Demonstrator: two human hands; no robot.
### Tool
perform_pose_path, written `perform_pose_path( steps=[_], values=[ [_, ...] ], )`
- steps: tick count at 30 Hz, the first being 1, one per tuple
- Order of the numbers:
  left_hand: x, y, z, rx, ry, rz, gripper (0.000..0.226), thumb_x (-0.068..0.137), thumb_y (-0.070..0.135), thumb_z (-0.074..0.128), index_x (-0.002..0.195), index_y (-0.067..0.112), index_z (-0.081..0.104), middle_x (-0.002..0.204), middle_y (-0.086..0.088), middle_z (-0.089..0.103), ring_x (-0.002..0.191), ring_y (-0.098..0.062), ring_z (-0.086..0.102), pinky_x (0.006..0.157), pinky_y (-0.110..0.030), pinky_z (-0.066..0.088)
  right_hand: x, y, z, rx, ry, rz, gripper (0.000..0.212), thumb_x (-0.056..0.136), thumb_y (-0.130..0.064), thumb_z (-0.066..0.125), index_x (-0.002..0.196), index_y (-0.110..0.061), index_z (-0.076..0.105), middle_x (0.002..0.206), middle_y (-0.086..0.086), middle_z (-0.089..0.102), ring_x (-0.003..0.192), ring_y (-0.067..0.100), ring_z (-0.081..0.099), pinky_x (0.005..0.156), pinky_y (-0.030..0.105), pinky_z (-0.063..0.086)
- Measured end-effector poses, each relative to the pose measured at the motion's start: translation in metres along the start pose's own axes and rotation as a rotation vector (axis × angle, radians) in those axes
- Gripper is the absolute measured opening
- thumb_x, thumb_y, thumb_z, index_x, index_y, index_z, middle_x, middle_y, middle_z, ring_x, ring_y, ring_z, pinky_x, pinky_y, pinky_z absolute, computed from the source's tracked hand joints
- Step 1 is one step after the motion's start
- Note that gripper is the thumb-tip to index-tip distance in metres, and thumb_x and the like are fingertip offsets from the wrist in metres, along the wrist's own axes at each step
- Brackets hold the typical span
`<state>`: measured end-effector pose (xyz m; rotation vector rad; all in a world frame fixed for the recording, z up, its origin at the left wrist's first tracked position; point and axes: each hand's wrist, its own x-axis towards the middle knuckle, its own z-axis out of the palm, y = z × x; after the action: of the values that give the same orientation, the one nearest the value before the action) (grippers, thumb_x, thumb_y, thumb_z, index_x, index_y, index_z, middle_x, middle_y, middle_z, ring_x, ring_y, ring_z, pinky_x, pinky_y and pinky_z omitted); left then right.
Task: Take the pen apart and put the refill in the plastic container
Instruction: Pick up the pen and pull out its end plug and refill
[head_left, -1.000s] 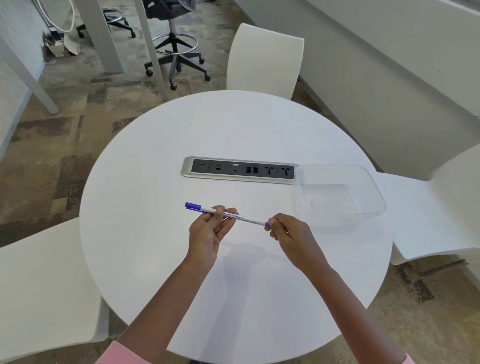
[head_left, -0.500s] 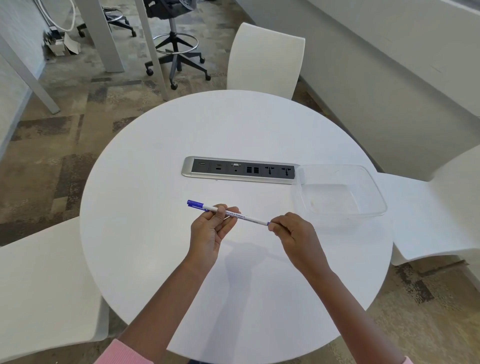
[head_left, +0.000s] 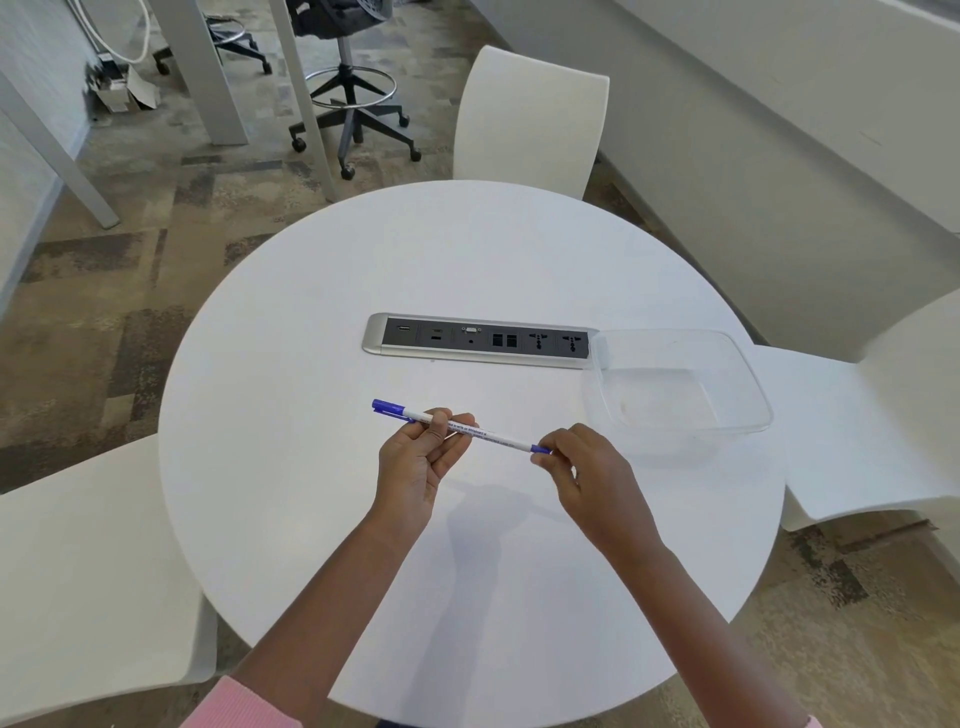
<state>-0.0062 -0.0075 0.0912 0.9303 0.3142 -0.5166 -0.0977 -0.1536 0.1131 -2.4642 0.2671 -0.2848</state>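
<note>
Above the table's (head_left: 322, 519) bare middle: pen (head_left: 467, 430), whole, held level; left hand (head_left: 415, 462) pinching its barrel, right hand (head_left: 587, 467) pinching its blue end. Container (head_left: 748, 374), clear, at right edge, beside socket strip (head_left: 480, 340). Near edge bare.

The socket strip (head_left: 480, 341) is lying at the centre of the round table (head_left: 322, 312). The plastic container (head_left: 748, 374) is sitting just right of the strip, touching its right end. The pen (head_left: 498, 435) is hanging in front of the strip, above the table, with the left hand (head_left: 415, 460) gripping its middle and the right hand (head_left: 587, 470) pinching its right end.
</note>
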Motion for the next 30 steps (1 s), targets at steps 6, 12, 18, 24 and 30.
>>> perform_pose_path(
  steps=[6,12,18,24,30],
  values=[
    [0.000,0.000,0.001,0.000,-0.014,-0.003,0.015,0.090,0.005,0.048,0.078,0.003,0.057,0.064,-0.004,0.074,0.065,-0.015,0.072,0.056,-0.017,0.056,0.004,-0.002,-0.002,0.205,-0.093,0.162,0.023,0.089,-0.012,0.048,0.068,-0.012,0.057,0.062,-0.001,0.045,0.061,0.016,0.041,0.054,0.022,0.029],
    [0.003,0.004,-0.004,-0.016,0.002,0.003,0.015,0.090,0.005,0.048,0.078,0.004,0.058,0.065,-0.005,0.074,0.066,-0.015,0.072,0.057,-0.018,0.056,0.009,0.006,-0.008,0.497,-0.182,0.396,0.046,0.094,-0.023,0.041,0.049,-0.018,0.052,0.048,-0.001,0.042,0.042,0.008,0.035,0.042,0.014,0.029],
    [0.006,0.001,-0.007,-0.021,0.001,0.002,0.015,0.090,0.005,0.048,0.078,0.004,0.058,0.066,-0.005,0.074,0.067,-0.015,0.072,0.057,-0.018,0.056,0.008,0.011,-0.007,0.449,-0.199,0.369,0.036,0.093,-0.029,0.042,0.064,-0.021,0.062,0.055,-0.004,0.053,0.052,0.007,0.048,0.053,0.018,0.038],
    [0.006,0.000,-0.009,-0.018,0.011,0.001,0.015,0.090,0.005,0.049,0.078,0.004,0.058,0.066,-0.005,0.075,0.067,-0.015,0.072,0.057,-0.018,0.056,0.005,0.011,-0.003,0.523,-0.129,0.290,0.016,0.082,-0.015,0.062,0.083,-0.031,0.060,0.066,-0.006,0.057,0.062,0.012,0.055,0.059,0.017,0.048],
    [0.006,0.000,-0.009,-0.021,0.016,-0.003,0.016,0.090,0.004,0.049,0.078,0.004,0.058,0.066,-0.004,0.074,0.067,-0.015,0.072,0.057,-0.018,0.056,0.007,0.010,-0.002,0.567,-0.056,0.304,0.023,0.083,-0.005,0.059,0.071,-0.025,0.062,0.061,-0.004,0.060,0.052,0.000,0.054,0.052,0.009,0.046]
  ],
)
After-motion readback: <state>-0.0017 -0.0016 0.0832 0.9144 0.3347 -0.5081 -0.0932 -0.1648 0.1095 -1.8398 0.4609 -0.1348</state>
